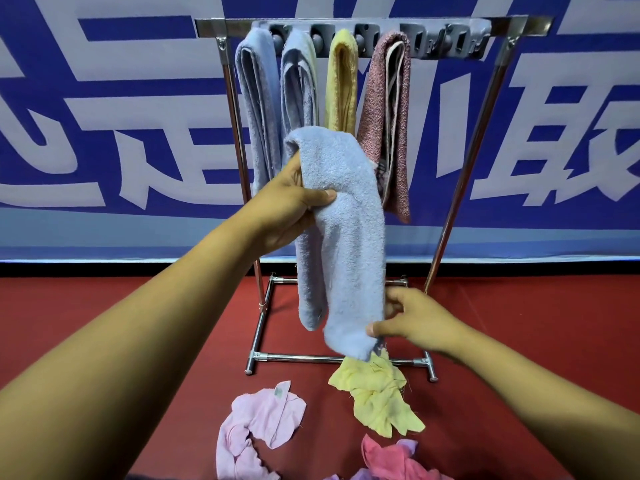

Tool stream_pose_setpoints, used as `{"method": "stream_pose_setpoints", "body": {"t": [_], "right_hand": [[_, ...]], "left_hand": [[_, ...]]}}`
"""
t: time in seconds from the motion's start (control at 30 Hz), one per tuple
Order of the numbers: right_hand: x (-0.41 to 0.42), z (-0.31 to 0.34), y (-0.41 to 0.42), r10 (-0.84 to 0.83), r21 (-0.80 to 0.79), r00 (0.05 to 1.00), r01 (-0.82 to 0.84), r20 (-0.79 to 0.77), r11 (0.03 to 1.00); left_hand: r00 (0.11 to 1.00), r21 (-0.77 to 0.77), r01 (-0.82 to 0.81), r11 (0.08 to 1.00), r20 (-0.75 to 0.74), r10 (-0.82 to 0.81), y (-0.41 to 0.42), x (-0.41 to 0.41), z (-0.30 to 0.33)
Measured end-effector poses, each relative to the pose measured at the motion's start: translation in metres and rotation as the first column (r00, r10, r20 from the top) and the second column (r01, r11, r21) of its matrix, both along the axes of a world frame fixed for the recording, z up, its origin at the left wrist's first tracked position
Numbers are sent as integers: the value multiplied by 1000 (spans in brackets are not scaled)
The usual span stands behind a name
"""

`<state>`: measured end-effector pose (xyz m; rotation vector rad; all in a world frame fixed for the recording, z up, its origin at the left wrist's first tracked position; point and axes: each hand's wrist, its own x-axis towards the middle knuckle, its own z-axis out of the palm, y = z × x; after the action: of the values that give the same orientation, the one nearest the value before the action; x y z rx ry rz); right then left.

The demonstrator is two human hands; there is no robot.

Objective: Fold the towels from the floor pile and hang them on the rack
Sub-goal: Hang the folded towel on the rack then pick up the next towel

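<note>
Towel folding at the rack

Hands hold a light blue towel (346,237) up in front of a metal rack (478,140). The left hand (287,206) grips the towel near its top, thumb pressed across the front of the cloth and fingers hidden behind it, so that the towel drapes over the hand and hangs down in two layers. The right hand (415,320) pinches the lower end of the front layer, thumb on the near face and fingers curled round the edge. The towel's bottom end hangs just above the rack's front base bar and a crumpled yellow cloth (377,396).

Four folded towels hang side by side from the grey hook bar (446,39) along the top of the rack: a blue towel (258,109) at the left, a second blue towel (299,88) beside it, a yellow towel (341,84) next, and a speckled pink towel (384,116) on the right. The held towel covers the lower ends of the middle ones. The hooks to the right of the speckled pink towel carry nothing.

On the red floor (138,306) in front of the rack lies the pile: the yellow cloth touching the base bar, a pale pink cloth (256,431) to its left, and a deeper pink cloth (388,459) at the bottom edge of the view with a bit of lilac fabric (408,446) beside it. Behind the rack stands a blue banner (104,116) with large white characters.
</note>
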<state>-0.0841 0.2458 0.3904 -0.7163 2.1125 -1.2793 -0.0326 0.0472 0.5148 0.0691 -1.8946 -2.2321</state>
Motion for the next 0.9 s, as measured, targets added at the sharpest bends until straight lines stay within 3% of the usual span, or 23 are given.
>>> {"method": "stream_pose_setpoints", "body": {"t": [0.1,0.27,0.47,0.67,0.77,0.9], "right_hand": [[-3,-4,2,-3,61,998,6,-55,998],[-4,-2,4,-59,-13,998,59,-7,998],[-6,-12,16,94,128,983,-74,-157,989],[-7,-3,21,155,101,988,-154,-4,983],[-17,23,19,-2,12,999,3,-45,1000],[-29,69,13,-188,-183,981,178,-38,967]], "left_hand": [[1000,-13,-13,1000,11,13,-7,1,1],[999,42,-51,998,-1,51,-13,2,0],[1000,7,-23,1000,8,23,-11,2,0],[999,-16,25,1000,43,-24,-5,2,-4],[996,-55,57,997,71,-53,-4,3,-4],[995,3,74,997,67,-74,-1,7,-1]]}}
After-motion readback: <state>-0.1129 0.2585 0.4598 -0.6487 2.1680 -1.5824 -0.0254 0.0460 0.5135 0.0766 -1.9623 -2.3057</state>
